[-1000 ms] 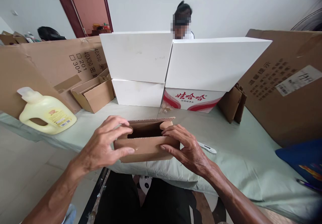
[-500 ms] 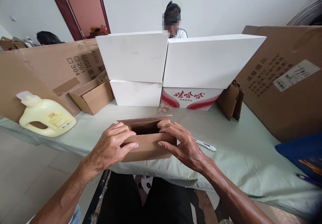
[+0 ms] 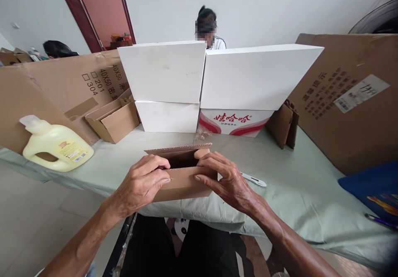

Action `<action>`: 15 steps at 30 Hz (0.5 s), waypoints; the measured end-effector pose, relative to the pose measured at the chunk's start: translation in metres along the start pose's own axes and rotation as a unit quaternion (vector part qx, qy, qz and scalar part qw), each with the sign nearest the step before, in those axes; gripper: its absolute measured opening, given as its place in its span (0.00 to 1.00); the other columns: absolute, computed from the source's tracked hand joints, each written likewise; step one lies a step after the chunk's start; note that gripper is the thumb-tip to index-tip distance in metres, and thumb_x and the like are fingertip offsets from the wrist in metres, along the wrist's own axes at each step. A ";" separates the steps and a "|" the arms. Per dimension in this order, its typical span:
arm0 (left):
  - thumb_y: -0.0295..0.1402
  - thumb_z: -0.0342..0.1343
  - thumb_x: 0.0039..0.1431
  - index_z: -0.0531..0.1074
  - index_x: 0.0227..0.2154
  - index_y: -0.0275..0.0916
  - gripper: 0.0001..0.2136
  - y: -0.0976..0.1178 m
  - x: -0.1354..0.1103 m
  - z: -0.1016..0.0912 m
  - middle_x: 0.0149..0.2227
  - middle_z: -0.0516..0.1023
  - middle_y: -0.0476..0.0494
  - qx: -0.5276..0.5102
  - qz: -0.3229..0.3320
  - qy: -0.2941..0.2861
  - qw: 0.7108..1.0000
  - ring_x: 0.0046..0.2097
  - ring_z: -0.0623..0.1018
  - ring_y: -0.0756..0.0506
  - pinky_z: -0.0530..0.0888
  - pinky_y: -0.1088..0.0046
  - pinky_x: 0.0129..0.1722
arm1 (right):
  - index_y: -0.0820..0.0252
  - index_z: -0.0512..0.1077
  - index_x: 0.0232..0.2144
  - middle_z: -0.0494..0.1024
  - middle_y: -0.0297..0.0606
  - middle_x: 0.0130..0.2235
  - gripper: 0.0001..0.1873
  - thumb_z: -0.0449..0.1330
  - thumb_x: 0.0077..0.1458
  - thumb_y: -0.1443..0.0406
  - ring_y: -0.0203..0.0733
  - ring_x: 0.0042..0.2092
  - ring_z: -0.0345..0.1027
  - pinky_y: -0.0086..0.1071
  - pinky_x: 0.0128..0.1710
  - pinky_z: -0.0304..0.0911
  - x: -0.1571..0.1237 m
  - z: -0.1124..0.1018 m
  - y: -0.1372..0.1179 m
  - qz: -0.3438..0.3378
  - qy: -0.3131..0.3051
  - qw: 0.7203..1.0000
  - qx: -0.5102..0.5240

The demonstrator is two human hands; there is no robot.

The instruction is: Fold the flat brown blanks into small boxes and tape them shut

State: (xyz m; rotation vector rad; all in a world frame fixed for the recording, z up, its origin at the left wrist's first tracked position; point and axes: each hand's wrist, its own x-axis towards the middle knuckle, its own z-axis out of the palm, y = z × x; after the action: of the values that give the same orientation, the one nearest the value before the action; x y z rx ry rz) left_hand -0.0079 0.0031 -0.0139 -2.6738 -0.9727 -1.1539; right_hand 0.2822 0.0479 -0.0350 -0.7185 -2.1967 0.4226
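Note:
A small brown cardboard box (image 3: pixel 183 183) with its top open sits at the near edge of the cloth-covered table. My left hand (image 3: pixel 146 179) grips the left part of its near wall, thumb outside and fingers over the rim. On the right part of the same wall my right hand (image 3: pixel 219 173) pinches the rim, with its thumb on the outer face. The box's far flap stands up, and the inside is dark. Just right of my right hand lies a white utility knife (image 3: pixel 254 180), partly hidden by that hand.
White boxes (image 3: pixel 161 74) stand stacked across the table, with a red-printed carton (image 3: pixel 238 121) below right. A yellow jug (image 3: pixel 59 146) and an open carton (image 3: pixel 116 119) are left. Folded cardboard (image 3: pixel 282 125) and a blue item (image 3: pixel 371 194) are right. A person (image 3: pixel 219 42) sits beyond.
My left hand's fingers have shifted slightly along the rim, and its thumb and forefinger sit closer together. My right hand keeps its hold. The view has moved a little.

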 end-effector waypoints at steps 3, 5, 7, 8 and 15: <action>0.19 0.60 0.70 0.77 0.37 0.38 0.08 0.001 0.001 0.001 0.43 0.82 0.41 -0.086 -0.047 0.012 0.995 0.42 0.81 0.48 0.78 0.72 0.42 | 0.55 0.76 0.43 0.82 0.40 0.46 0.04 0.66 0.73 0.61 0.46 0.47 0.73 0.38 0.48 0.67 -0.003 0.002 0.001 -0.006 -0.006 1.000 0.003; 0.20 0.61 0.70 0.77 0.36 0.38 0.08 0.001 0.002 0.001 0.42 0.82 0.42 -0.124 -0.074 0.025 0.989 0.41 0.82 0.48 0.78 0.74 0.41 | 0.55 0.76 0.43 0.82 0.40 0.46 0.05 0.66 0.73 0.61 0.45 0.47 0.73 0.38 0.48 0.66 -0.004 0.002 0.001 -0.015 -0.006 1.000 -0.002; 0.20 0.62 0.69 0.77 0.35 0.39 0.08 0.002 0.002 0.001 0.40 0.83 0.44 -0.141 -0.097 0.038 0.984 0.40 0.82 0.49 0.78 0.75 0.40 | 0.55 0.76 0.43 0.82 0.40 0.46 0.05 0.65 0.74 0.62 0.45 0.46 0.73 0.38 0.47 0.66 -0.004 0.002 0.000 -0.023 -0.005 1.000 -0.014; 0.20 0.62 0.69 0.77 0.35 0.39 0.08 0.003 0.003 0.001 0.39 0.83 0.44 -0.146 -0.107 0.044 0.983 0.40 0.83 0.49 0.78 0.75 0.40 | 0.55 0.75 0.43 0.82 0.40 0.46 0.05 0.65 0.74 0.62 0.45 0.46 0.73 0.38 0.46 0.66 -0.004 0.002 -0.001 -0.027 -0.005 0.999 -0.021; 0.23 0.63 0.69 0.79 0.35 0.41 0.07 0.007 0.002 0.003 0.36 0.85 0.47 -0.183 -0.157 0.082 0.967 0.39 0.85 0.49 0.79 0.76 0.42 | 0.56 0.74 0.42 0.81 0.44 0.49 0.05 0.67 0.71 0.65 0.48 0.47 0.74 0.38 0.44 0.67 0.003 -0.002 -0.007 -0.053 -0.003 0.996 -0.073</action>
State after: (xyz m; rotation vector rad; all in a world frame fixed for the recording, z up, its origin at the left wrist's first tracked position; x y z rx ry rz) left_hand -0.0005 -0.0005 -0.0135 -2.6883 -1.2991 -1.7465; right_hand 0.2797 0.0438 -0.0283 -0.6749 -2.2771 0.2121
